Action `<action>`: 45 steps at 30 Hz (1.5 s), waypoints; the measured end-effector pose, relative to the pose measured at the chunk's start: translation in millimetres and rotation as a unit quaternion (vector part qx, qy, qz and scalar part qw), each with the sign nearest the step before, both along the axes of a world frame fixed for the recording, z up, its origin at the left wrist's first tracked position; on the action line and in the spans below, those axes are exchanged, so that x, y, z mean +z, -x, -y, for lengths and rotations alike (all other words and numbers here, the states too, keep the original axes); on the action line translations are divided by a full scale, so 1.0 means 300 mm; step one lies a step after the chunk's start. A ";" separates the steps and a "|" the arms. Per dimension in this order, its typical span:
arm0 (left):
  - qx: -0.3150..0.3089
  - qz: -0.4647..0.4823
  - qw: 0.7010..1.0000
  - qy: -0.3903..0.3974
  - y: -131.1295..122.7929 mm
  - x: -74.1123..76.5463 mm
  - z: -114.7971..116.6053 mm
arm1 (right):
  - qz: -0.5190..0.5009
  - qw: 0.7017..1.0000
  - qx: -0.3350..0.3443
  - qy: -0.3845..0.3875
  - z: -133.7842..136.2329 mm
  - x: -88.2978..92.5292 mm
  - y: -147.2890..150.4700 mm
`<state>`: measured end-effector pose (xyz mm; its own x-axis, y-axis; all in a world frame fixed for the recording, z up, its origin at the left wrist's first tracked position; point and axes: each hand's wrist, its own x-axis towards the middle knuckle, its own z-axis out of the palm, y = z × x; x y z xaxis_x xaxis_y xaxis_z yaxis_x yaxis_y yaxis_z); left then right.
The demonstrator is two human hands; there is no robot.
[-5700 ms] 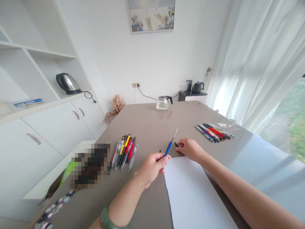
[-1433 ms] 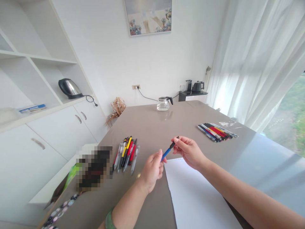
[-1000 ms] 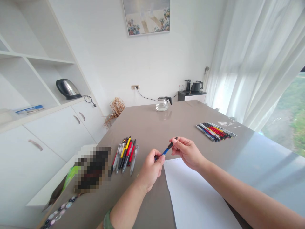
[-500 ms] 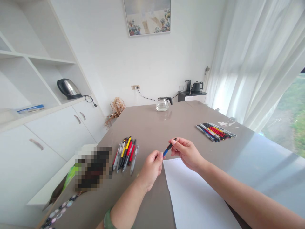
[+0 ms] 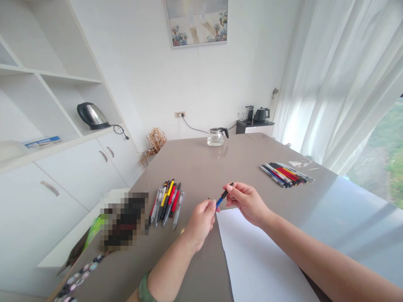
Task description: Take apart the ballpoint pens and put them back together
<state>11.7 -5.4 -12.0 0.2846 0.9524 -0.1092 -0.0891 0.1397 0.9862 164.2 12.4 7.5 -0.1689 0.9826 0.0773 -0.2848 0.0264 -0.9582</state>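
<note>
Between my two hands is a blue pen [image 5: 219,202] with a black end, tilted up to the right above the far edge of a white sheet of paper [image 5: 258,256]. My left hand [image 5: 201,220] is closed round its blue lower part, while my right hand [image 5: 244,199] pinches the black upper end. Left of my left hand lies a loose pile of pens [image 5: 166,203], clear, black, yellow and red. Farther off on the right, a neat row of pens [image 5: 286,174] rests on the table. My left fingers hide part of the pen.
The brown table [image 5: 195,167] carries a glass pot [image 5: 215,138] at its far side. White scraps [image 5: 297,163] lie beyond the pen row. At the left edge are a blurred-out item [image 5: 126,222] and a beaded strap [image 5: 83,272]. An electric kettle [image 5: 92,116] stands on a shelf.
The view has shifted very slightly. Both hands keep their hold on the blue pen, in nearly the same place.
</note>
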 end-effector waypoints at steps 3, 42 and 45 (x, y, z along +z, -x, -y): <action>-0.018 0.010 1.000 -0.010 0.002 -0.003 0.004 | 0.006 1.000 -0.003 -0.004 -0.001 -0.003 0.000; -0.038 0.011 0.999 -0.009 0.009 0.006 0.000 | 0.015 1.000 -0.001 -0.013 -0.002 -0.006 -0.006; -0.048 -0.020 0.999 -0.016 0.012 0.006 0.001 | 0.020 1.000 0.000 -0.008 0.000 -0.006 -0.003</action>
<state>8.1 -5.8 -10.1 0.3700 0.9244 -0.0924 -0.0374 0.1142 0.9928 165.0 12.3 5.9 -0.1715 0.9813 0.0870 -0.2468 0.0427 -0.9681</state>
